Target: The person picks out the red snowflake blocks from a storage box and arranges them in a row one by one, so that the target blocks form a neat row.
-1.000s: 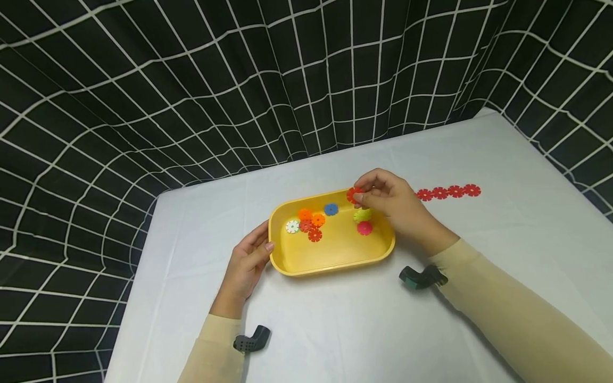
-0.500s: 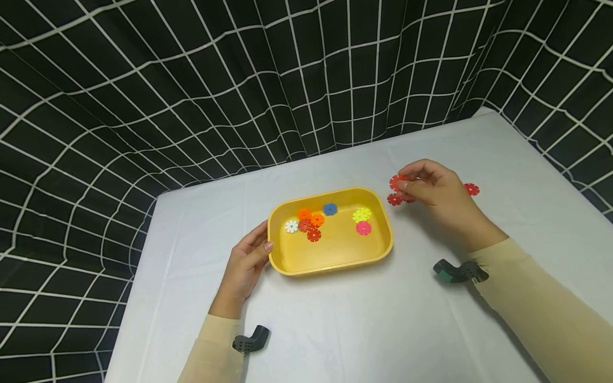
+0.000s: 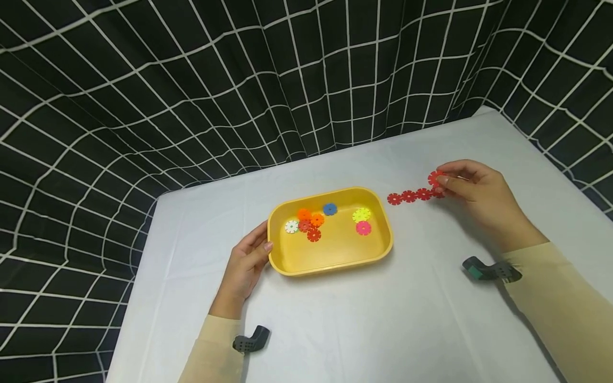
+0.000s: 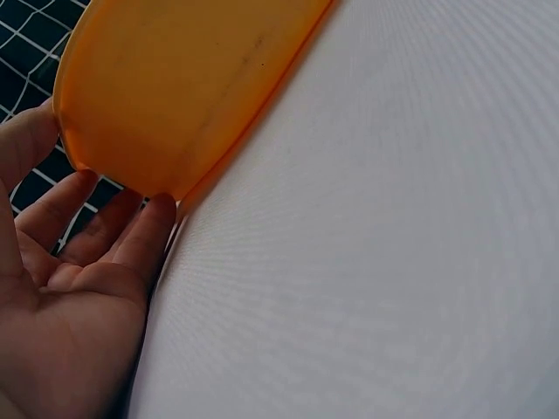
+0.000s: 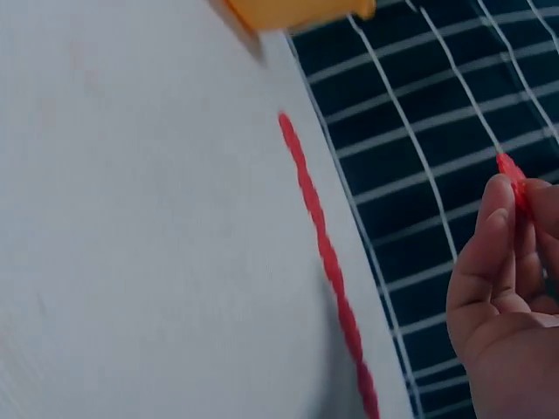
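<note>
A yellow plastic tray (image 3: 335, 251) lies on the white-covered table in the head view. My left hand (image 3: 245, 266) holds its left end, thumb at the rim and fingers against the outer wall (image 4: 166, 105). Between thumb and fingertips, my right hand (image 3: 486, 197) pinches a red notched disc (image 3: 435, 177), raised above a row of red discs (image 3: 408, 197). In the right wrist view that disc (image 5: 508, 166) shows edge-on, clear of the row (image 5: 321, 240). The right end of the row is hidden behind the hand in the head view.
Inside the tray, orange and red discs (image 3: 314, 234) cluster beside a white disc (image 3: 291, 227). A blue disc (image 3: 330, 209), a yellow disc (image 3: 361, 214) and a pink disc (image 3: 363, 229) lie there too. A black gridded curtain (image 3: 330, 80) surrounds the table's back and sides.
My right hand has carried the red disc from over the tray rightward along the row of red discs, uncovering the row's left part. My left hand and the tray have stayed put.
</note>
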{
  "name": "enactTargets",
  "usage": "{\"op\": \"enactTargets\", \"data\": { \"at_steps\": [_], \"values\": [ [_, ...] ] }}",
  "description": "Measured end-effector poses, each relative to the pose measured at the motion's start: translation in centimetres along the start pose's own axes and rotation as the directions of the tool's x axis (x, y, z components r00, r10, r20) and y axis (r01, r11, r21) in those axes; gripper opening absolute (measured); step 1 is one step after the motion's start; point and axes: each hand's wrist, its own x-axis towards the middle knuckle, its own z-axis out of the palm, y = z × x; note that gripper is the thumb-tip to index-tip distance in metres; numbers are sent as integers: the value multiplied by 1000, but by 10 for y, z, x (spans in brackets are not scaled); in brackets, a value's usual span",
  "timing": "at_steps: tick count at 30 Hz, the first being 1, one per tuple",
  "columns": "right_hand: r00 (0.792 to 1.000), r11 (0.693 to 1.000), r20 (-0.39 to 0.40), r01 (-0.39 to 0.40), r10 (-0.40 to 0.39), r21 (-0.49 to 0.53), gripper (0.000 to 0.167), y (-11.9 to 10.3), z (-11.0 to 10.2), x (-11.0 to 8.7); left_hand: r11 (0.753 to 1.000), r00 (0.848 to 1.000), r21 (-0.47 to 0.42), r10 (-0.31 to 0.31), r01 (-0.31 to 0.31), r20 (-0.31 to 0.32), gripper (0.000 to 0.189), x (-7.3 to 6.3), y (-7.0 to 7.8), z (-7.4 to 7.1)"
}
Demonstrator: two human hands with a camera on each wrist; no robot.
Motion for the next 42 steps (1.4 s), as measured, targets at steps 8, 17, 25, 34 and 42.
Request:
{"op": "enactTargets", "data": {
  "at_steps": [8,17,25,34,42],
  "values": [
    [998,977,-43,-34,44,209,35,19,-18,4,1000,1000,-9,-6,6,-9,56,-1,-2,-1],
    [980,991,-160,-129,120,-42,38,30,-41,10,1000,1000,-17,-3,3,5,56,1,0,0],
    [960,982,-224,-182,168,-42,38,46,-67,11,1000,1000,-18,-6,6,2,55,1,1,1],
    [937,959,-277,-255,213,-124,30,56,-80,12,1000,1000,-9,-1,1,8,56,1,0,-1],
    [951,891,-264,-254,160,-377,51,59,-80,12,1000,1000,-22,2,-1,17,57,1,-1,-2]
  ]
}}
